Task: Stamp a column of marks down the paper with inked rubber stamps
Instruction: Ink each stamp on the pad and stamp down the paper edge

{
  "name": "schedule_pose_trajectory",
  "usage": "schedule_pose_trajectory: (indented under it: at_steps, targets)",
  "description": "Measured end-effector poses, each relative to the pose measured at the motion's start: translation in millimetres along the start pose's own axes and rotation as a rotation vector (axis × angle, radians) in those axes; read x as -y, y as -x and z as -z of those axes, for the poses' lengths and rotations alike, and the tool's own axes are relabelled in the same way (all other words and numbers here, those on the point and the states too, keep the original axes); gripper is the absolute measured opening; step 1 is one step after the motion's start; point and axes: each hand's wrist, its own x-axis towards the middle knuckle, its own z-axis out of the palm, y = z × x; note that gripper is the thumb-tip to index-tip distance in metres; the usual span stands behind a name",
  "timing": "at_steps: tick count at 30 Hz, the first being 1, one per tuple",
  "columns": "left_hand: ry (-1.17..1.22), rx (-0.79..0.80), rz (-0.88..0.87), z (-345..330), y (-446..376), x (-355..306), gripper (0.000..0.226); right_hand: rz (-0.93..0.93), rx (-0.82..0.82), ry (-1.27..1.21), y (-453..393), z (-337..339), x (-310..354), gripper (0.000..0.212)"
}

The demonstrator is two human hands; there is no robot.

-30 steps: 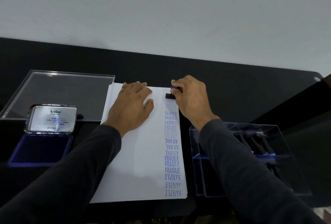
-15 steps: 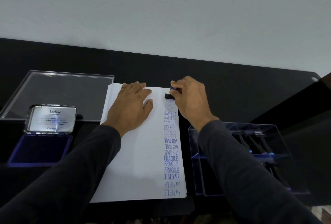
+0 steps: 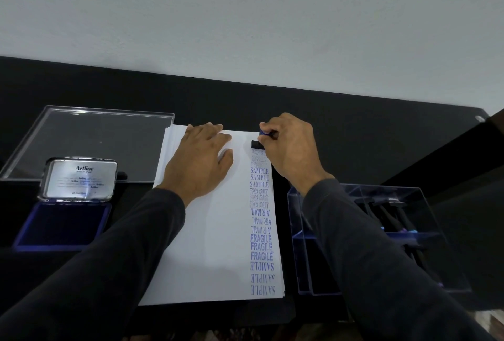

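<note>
Right hand (image 3: 289, 149): fingers pinch the rubber stamp (image 3: 257, 144), its base down on the paper (image 3: 207, 245) at the far end of the mark column (image 3: 261, 220). Left hand (image 3: 200, 160): fingers flat, spread narrow, pressing the paper. Open ink pad (image 3: 61, 222) left, on the surface.

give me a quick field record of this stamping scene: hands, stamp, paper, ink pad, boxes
left hand: flat on the paper, holding it down
right hand: grips the rubber stamp
rubber stamp: on the paper at the far end of the column
paper: white stack, blue column of marks along its right edge
ink pad: open, left of the paper, lid up
clear lid: lies behind the ink pad
clear box: right of the paper, holds more stamps
</note>
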Motion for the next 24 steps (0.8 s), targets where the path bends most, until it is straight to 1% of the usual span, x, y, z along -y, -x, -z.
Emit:
schedule_pose_trajectory:
  at_steps: [8, 13, 24]
  targets:
    - [0.004, -0.003, -0.012, -0.8, -0.1, 1.1, 0.052, -0.007, -0.003, -0.011, -1.6, -1.2, -1.5, 0.019]
    - [-0.007, -0.008, 0.001, -1.3, 0.1, 0.3, 0.048, -0.005, 0.001, -0.01, -1.7, -2.4, -1.6, 0.019]
    - [-0.012, 0.002, 0.007, -0.8, -0.3, 0.8, 0.05, -0.016, 0.0, -0.02, -3.1, -0.8, -0.9, 0.021]
